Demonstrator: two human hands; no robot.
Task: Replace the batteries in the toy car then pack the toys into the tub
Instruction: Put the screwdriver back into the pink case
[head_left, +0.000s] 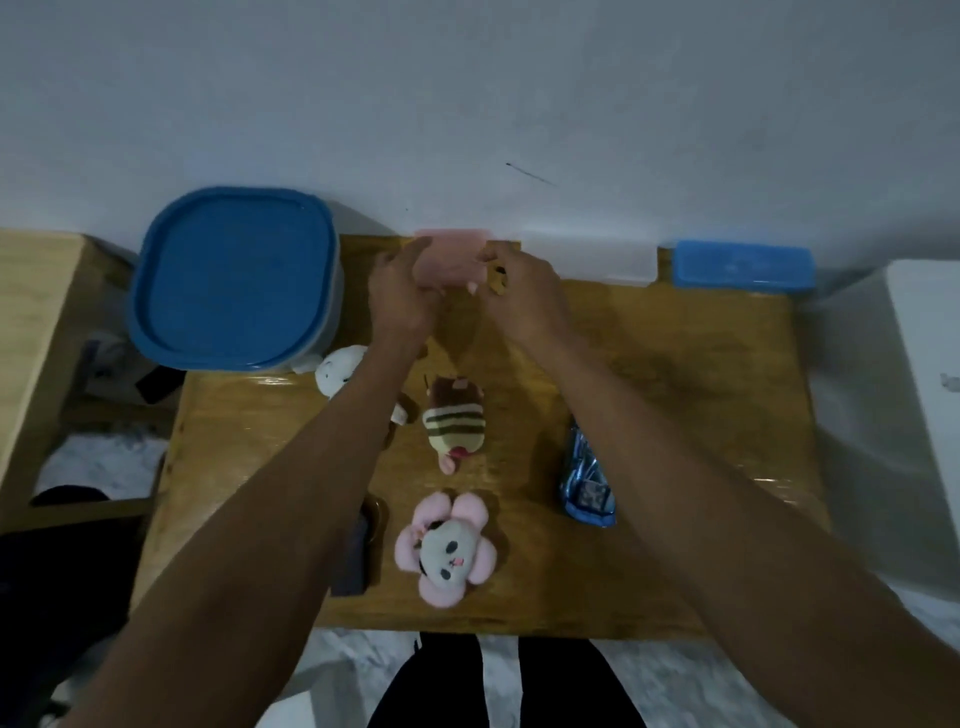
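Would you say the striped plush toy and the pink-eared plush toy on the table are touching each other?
Apart. The head view shows a strip of bare wooden table between the striped plush toy and the pink-eared plush toy nearer the person.

Single head view, looking steeply down over table (675, 415), near.

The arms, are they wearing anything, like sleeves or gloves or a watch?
No. Both arms are bare as far as the picture shows, with no sleeves in sight. The left hand and the right hand have no gloves. No watch, bracelet or ring shows, though the picture is dim and a bit blurry.
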